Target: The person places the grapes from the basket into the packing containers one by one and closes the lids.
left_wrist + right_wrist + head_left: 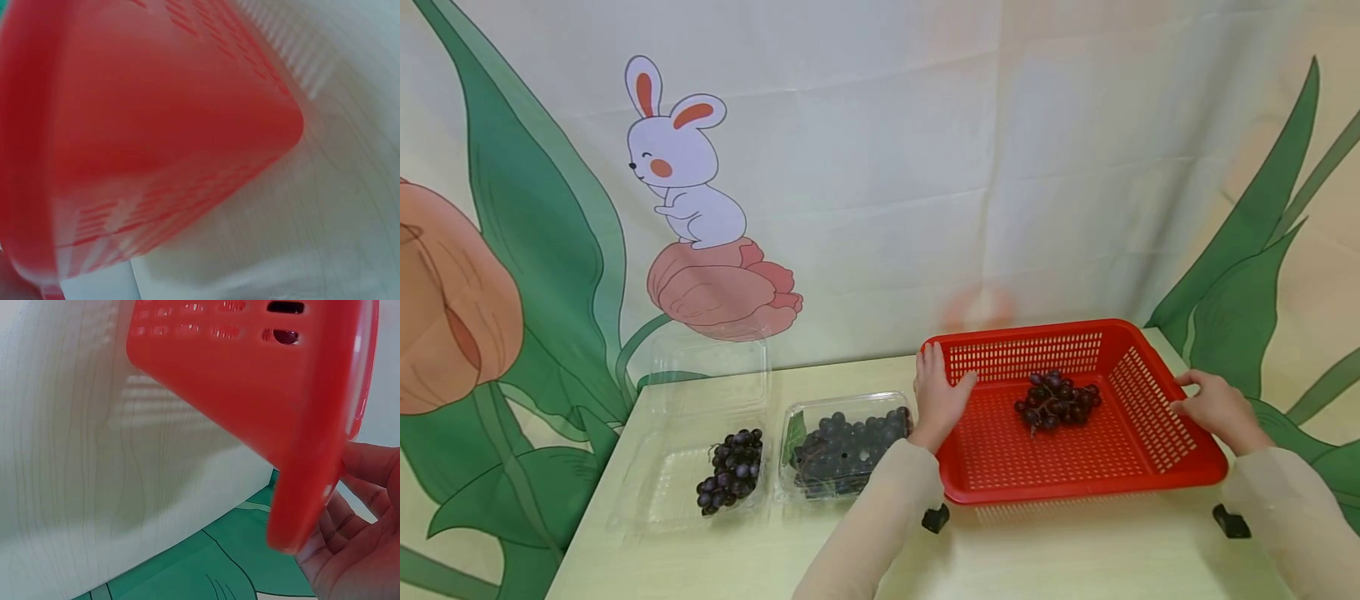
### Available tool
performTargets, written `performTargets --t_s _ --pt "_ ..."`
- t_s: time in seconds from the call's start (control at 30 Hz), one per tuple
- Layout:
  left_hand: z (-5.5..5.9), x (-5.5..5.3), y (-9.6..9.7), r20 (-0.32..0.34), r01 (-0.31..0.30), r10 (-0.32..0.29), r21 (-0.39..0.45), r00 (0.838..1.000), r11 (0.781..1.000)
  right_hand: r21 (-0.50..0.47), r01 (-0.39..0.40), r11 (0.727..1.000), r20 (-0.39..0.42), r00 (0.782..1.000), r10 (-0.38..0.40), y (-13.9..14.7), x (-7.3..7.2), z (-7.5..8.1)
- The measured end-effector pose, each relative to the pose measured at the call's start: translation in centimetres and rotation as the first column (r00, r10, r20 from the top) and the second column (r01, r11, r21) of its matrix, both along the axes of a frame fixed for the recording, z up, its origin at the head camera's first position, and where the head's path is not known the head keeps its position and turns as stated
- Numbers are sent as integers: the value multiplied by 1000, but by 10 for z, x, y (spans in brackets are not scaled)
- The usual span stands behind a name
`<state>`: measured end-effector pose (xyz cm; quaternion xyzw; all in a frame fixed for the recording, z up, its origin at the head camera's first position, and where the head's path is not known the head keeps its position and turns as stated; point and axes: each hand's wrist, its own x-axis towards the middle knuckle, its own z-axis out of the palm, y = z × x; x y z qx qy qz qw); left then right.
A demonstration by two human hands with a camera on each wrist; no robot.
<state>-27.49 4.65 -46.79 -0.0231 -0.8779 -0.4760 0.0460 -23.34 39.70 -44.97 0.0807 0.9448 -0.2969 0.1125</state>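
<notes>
A red plastic basket (1090, 492) with slotted walls is between my two hands, and a bunch of dark grapes (1057, 402) lies on its floor. My left hand (942, 400) holds the left rim, thumb over the inside. At the opposite end, my right hand (1221, 410) grips the right rim; in the right wrist view its thumb (372, 462) is on one side and the fingers on the other. The left wrist view is mostly the basket's outer wall (156, 112), with only a sliver of hand at the lower left.
Left of the basket, a clear plastic box (790, 493) contains dark grapes and a green leaf. Farther left, an open clear clamshell (677, 483) has another grape bunch (730, 471) in it. The pale wooden table (715, 562) meets a printed cloth backdrop (880, 208) behind.
</notes>
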Motion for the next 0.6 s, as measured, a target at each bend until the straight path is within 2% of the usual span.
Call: performTargets --t_s 0.23,0.4,0.6 --pt "-2 0 -3 65 -5 4 10 998 1000 1 6 1000 2 1000 -6 0 0 0" --pt "-2 -1 -5 59 19 -19 -10 998 1000 -10 11 1000 12 1000 -11 0 0 -1" --pt "-3 0 -7 55 23 -19 -86 998 996 -3 10 1000 8 1000 -10 0 0 -1"
